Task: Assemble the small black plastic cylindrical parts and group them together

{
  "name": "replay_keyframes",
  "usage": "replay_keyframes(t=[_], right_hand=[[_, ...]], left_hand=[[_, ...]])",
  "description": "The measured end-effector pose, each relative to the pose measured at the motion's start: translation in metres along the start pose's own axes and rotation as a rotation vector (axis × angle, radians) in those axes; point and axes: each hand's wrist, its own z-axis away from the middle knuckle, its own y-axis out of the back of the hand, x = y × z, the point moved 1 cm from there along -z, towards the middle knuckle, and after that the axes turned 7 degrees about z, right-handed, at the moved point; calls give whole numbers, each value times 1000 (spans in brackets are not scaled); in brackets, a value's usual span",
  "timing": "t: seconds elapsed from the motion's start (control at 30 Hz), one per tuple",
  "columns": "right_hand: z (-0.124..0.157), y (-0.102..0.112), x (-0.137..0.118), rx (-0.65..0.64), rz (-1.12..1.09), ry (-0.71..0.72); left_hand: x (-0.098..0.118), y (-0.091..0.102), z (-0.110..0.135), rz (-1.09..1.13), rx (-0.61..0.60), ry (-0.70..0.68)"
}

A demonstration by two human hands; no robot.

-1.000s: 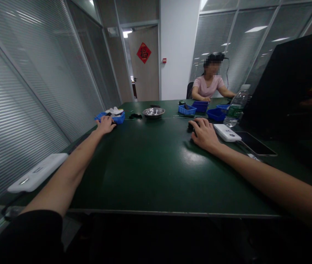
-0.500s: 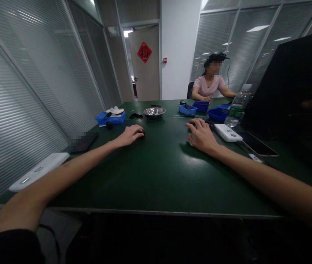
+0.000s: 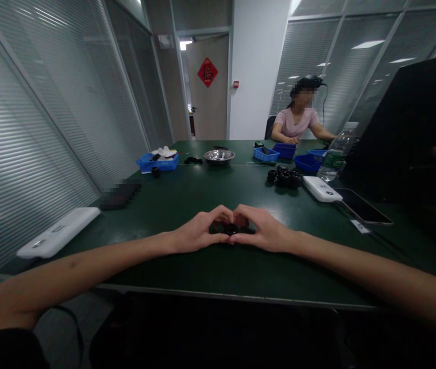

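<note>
My left hand [image 3: 198, 230] and my right hand [image 3: 266, 229] meet fingertip to fingertip above the near middle of the green table [image 3: 187, 271]. Between their thumbs and fingers is a small, glossy black round part [image 3: 231, 229], and both hands are closed on it. Fingers cover much of it, so whether it is one piece or two I cannot tell. Beyond my right hand lies a pile of several black round parts [image 3: 285, 178]. A single similar black part [image 3: 156, 172] rests at the far left, away from my hands.
A blue basket [image 3: 160, 165], a steel bowl [image 3: 219, 157] and blue trays [image 3: 307, 163] stand along the back. At right are a water bottle [image 3: 333, 161], a white power bank [image 3: 321, 189], a phone [image 3: 364, 207] and a dark screen. Across the table sits a person [image 3: 296, 120].
Both hands have drawn back and inward from opposite sides and met at the middle. My right hand has left the pile, which now shows; the black part in my left hand came along.
</note>
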Motion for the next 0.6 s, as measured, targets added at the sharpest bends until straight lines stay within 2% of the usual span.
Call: replay_keyframes(t=[0.13, 0.3, 0.47, 0.6], right_hand=[[-1, 2, -2, 17, -25, -33], [-1, 14, -3, -43, -21, 29], [4, 21, 10, -60, 62, 60], [8, 15, 22, -68, 53, 21]], left_hand=[[-5, -2, -4, 96, 21, 29], [-6, -4, -5, 78, 21, 35], [-6, 1, -6, 3, 83, 108], [-9, 6, -6, -33, 56, 190]])
